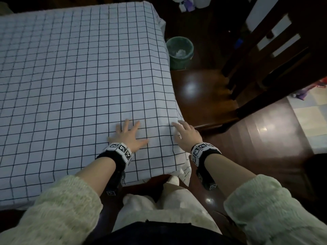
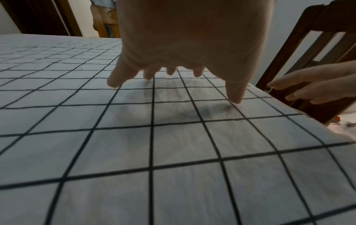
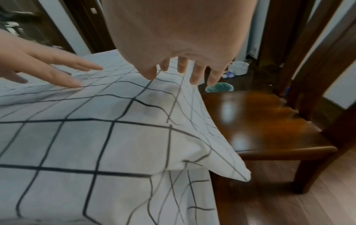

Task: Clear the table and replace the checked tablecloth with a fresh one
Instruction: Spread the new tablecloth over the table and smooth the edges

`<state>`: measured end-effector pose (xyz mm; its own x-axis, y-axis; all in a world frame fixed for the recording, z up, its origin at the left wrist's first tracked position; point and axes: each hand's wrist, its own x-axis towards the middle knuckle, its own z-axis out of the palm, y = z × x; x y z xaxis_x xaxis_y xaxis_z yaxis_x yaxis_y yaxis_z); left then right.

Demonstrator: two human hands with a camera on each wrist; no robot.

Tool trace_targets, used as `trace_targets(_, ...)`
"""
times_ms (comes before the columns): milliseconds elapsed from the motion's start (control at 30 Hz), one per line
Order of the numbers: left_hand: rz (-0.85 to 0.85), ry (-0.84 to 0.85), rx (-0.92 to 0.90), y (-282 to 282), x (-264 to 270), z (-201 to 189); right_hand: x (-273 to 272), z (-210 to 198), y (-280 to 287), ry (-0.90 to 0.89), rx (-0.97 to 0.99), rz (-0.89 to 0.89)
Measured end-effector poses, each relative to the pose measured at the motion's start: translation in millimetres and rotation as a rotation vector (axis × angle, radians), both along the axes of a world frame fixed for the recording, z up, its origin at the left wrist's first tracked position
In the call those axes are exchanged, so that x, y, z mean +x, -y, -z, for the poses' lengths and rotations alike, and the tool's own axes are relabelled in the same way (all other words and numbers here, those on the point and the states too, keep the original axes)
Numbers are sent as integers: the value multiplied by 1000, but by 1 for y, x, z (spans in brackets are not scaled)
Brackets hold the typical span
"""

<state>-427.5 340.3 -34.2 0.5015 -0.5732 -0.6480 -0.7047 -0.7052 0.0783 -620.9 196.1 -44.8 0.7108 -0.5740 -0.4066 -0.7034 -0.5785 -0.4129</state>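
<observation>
A person's left hand [image 1: 130, 134] lies with fingers spread wide and straight on the checked tablecloth [image 1: 79, 76], which covers the whole table. The right hand [image 1: 185, 135], fingers extended and loosely apart, reaches over the cloth's near right corner; whether its fingertips touch the fabric is hard to tell. A wooden chair [image 1: 203, 96] stands just beside that corner, a green bin [image 1: 179, 52] beyond it.

dim head view | glare on chair seat [image 1: 192, 89] | wrist views blurred, perhaps motion | edges bowed
</observation>
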Motion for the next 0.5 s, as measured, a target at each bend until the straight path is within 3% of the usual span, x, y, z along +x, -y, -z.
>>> trace_targets(133, -20, -60, 29, -8, 5, 8, 23, 0, -18, -17, 97, -130)
trace_targets(233, -22, -59, 31, -5, 3, 5, 31, 7, -27, -56, 182, -96)
trace_targets(500, 2, -45, 52, 5, -8, -2, 23, 9, -19, -85, 187, -69)
